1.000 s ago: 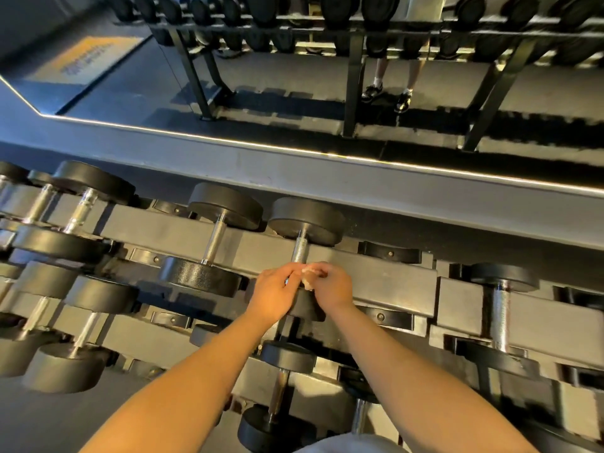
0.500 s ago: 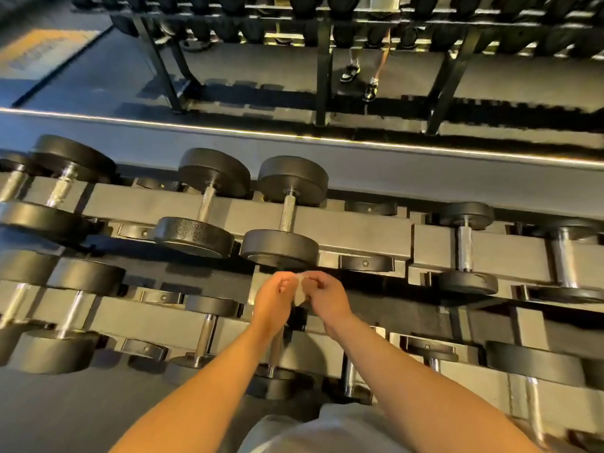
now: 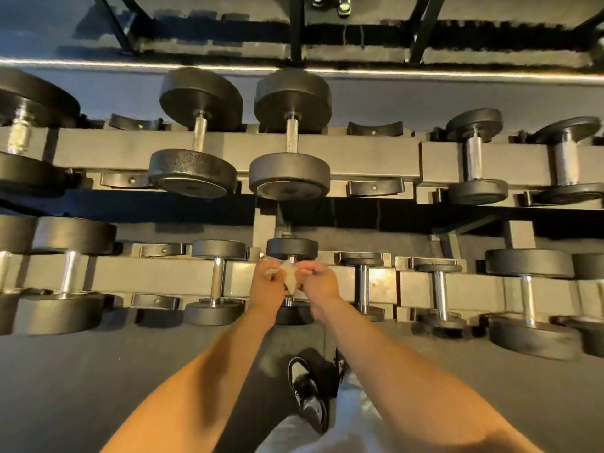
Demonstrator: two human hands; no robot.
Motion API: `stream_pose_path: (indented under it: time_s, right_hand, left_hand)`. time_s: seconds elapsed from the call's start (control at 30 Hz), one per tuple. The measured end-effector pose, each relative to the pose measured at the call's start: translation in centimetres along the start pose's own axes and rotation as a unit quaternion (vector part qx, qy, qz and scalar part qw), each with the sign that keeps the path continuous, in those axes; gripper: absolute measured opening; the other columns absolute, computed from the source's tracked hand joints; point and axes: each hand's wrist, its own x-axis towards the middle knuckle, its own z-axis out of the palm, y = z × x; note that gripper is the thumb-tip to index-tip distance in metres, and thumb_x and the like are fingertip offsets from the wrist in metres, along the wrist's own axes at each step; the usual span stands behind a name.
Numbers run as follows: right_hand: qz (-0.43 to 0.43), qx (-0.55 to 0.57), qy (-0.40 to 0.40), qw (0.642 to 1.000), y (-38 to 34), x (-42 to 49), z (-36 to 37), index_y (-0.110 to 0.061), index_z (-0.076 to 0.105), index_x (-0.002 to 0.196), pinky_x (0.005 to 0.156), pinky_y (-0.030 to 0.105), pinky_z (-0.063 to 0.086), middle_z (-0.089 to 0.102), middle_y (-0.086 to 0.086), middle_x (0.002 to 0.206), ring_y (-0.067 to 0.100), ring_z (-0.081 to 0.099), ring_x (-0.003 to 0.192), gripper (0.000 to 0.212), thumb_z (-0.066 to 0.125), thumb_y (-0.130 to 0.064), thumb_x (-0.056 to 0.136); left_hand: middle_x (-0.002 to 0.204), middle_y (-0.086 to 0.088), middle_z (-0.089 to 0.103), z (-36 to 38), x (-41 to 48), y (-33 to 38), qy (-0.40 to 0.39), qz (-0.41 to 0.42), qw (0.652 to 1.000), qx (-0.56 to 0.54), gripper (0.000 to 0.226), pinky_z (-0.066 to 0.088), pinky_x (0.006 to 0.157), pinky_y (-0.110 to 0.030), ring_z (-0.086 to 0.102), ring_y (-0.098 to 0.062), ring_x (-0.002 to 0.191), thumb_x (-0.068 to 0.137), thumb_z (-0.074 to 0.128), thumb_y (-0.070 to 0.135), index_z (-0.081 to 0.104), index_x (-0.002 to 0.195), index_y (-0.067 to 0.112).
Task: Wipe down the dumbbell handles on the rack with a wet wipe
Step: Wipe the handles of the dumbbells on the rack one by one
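Observation:
A grey two-tier rack [image 3: 163, 276] carries black dumbbells with chrome handles. My left hand [image 3: 266, 284] and my right hand [image 3: 318, 282] meet over a small dumbbell [image 3: 292, 248] in the middle of the lower tier. Both pinch a crumpled pale wet wipe [image 3: 289, 276] that covers most of that dumbbell's handle; only the handle's chrome bottom end shows below the wipe. On the upper tier, directly above, sits a larger dumbbell [image 3: 291, 173] with its handle bare.
More dumbbells fill both tiers left [image 3: 214, 276] and right [image 3: 361, 282], with empty black cradles [image 3: 374, 188] between some. A mirror [image 3: 228, 34] behind the rack reflects it. My shoe [image 3: 307, 390] stands on the dark floor below my arms.
The view has tipped downward and both hands, still holding the wipe together, have dropped from the upper-tier dumbbell to the small dumbbell on the lower tier.

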Motion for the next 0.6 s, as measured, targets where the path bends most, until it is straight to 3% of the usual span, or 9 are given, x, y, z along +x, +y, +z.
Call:
stream_pose_path:
  time_s: [0.13,0.2,0.27,0.4,0.53,0.6]
  right_hand:
    - [-0.002,0.011,0.015,1.000,2.4,2.2,1.5,-0.014,0.073,0.092,0.070,0.031,0.056,0.073,0.008,0.101,0.025,0.067,0.090,0.030,0.052,0.006,0.091]
    - [0.004,0.006,0.024,1.000,3.7,3.5,2.1,-0.011,0.073,0.098,0.070,0.025,0.052,0.072,0.008,0.105,0.020,0.065,0.090,0.028,0.051,0.005,0.093]
    - [0.011,0.005,0.018,1.000,5.1,4.8,2.8,-0.009,0.072,0.102,0.072,0.020,0.050,0.071,0.006,0.109,0.018,0.064,0.095,0.025,0.051,0.003,0.095]
    - [-0.003,-0.034,0.022,0.999,7.9,7.9,3.5,-0.017,0.071,0.096,0.080,0.026,0.053,0.071,0.006,0.102,0.021,0.065,0.095,0.029,0.049,0.001,0.096]
    - [-0.038,-0.097,0.048,0.993,10.6,10.8,3.2,-0.020,0.072,0.099,0.068,0.009,0.046,0.072,-0.001,0.101,0.012,0.063,0.088,0.023,0.053,-0.006,0.099]
    - [-0.056,-0.124,0.057,0.989,12.0,12.2,3.0,-0.018,0.072,0.103,0.071,0.007,0.047,0.071,-0.002,0.102,0.010,0.063,0.090,0.021,0.054,-0.008,0.099]
  left_hand:
    - [0.093,0.005,0.066,0.1,1.5,-2.9,0.012,-0.029,1.000,-0.002,0.025,0.049,0.084,-0.030,0.060,-0.013,0.089,0.099,0.054,0.008,0.066,0.087,0.027]
    - [0.109,0.003,0.067,0.6,2.5,-4.7,0.002,-0.067,0.998,-0.015,0.016,0.048,0.094,-0.032,0.061,-0.016,0.102,0.101,0.056,0.020,0.069,0.108,0.025]
    - [0.120,0.001,0.066,0.8,3.9,-6.9,-0.021,-0.093,0.995,-0.012,0.024,0.046,0.095,-0.030,0.061,-0.018,0.110,0.102,0.058,0.026,0.065,0.124,0.023]
    - [0.117,-0.003,0.068,0.9,7.2,-10.0,-0.030,-0.070,0.996,0.051,0.012,0.049,0.095,-0.033,0.062,-0.022,0.108,0.102,0.058,0.020,0.066,0.107,0.028]
    - [0.103,0.007,0.065,2.2,9.8,-12.2,0.016,-0.091,0.995,0.036,0.012,0.044,0.076,-0.014,0.061,-0.012,0.097,0.100,0.060,0.015,0.069,0.106,0.021]
    - [0.114,0.005,0.060,3.3,11.1,-13.3,0.046,-0.075,0.996,0.022,0.014,0.044,0.079,-0.012,0.060,-0.012,0.104,0.098,0.064,0.013,0.072,0.109,0.014]
